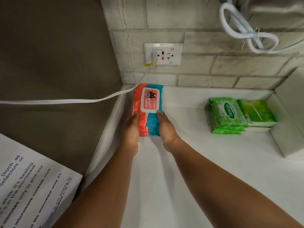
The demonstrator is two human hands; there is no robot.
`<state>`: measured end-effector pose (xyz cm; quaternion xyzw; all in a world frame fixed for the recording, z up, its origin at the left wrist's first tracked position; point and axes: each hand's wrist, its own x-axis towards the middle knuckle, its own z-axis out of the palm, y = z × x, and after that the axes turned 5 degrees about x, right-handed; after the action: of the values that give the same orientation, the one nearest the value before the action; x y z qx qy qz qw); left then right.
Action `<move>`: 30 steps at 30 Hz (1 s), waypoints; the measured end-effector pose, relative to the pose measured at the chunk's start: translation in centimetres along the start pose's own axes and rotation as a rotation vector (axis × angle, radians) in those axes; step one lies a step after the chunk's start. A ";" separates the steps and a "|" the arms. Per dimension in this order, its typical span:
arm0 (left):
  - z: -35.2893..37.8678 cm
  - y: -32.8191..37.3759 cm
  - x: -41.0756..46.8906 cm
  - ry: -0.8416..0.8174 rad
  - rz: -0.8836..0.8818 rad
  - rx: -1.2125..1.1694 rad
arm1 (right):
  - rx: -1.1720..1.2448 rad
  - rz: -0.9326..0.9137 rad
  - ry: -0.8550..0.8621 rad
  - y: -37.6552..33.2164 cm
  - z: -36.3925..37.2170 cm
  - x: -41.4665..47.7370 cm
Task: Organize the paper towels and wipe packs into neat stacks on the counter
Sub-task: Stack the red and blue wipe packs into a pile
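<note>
A stack of red and blue wipe packs (148,102) stands on the white counter (189,162) in the back left corner, against the brick wall. My left hand (131,130) grips the stack's left side with the thumb on top. Gripping its right side is my right hand (166,129), thumb also on the top pack. Further right sits a stack of green Sanicare wipe packs (225,116), with green-topped tissue packs (258,114) stacked right beside it.
A dark appliance side (54,63) walls off the left, with a printed notice (29,183) on it. A white cable (65,101) runs from the wall socket (163,54) across to the left. A white box (291,112) stands at the right; a coiled cord (246,28) hangs above.
</note>
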<state>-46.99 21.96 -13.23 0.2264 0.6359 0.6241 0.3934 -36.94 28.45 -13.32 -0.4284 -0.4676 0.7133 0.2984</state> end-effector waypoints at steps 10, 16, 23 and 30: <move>-0.4 0.1 0.7 0.001 -0.035 0.016 | -0.036 0.019 -0.029 -0.5 0.2 0.0; -0.8 0.1 -1.2 0.088 0.013 0.113 | -0.119 -0.004 -0.049 -0.8 -1.0 -2.8; -0.3 0.2 -6.2 0.341 0.279 0.664 | -0.351 -0.012 0.040 0.0 -3.8 -5.6; 6.3 1.5 -10.5 0.406 0.434 0.642 | -0.314 -0.224 0.316 -0.7 -8.9 -9.2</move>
<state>-36.19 17.83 -8.88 0.3384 0.7999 0.4948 0.0296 -24.85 24.80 -11.36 -0.5213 -0.5648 0.5186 0.3747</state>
